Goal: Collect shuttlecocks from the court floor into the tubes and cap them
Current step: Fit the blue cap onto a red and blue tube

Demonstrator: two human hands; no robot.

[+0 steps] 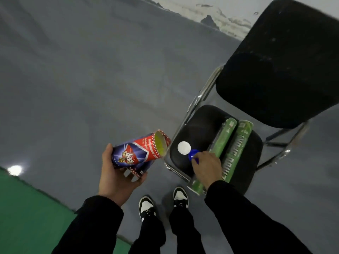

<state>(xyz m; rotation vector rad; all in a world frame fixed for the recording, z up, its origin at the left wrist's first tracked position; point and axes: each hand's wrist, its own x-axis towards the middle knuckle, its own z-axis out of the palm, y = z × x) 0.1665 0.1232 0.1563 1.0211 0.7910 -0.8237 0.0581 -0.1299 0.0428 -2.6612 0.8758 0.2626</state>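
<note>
My left hand (117,177) grips a short red and blue shuttlecock tube (139,151), tilted with its open yellow-lined mouth toward the chair. My right hand (207,166) rests over the chair seat (200,125), its fingers pinched on a blue cap (193,154). A white cap (184,147) lies flat on the seat right beside the blue one. Two long green tubes (224,138) (238,149) lie side by side on the seat, partly under my right wrist. No shuttlecocks show on the floor.
The black folding chair has a tall backrest (282,66) at the upper right and metal legs (286,153). My two black and white shoes (180,197) stand just in front of it. Grey floor spreads left; a green court area (27,213) lies at the lower left.
</note>
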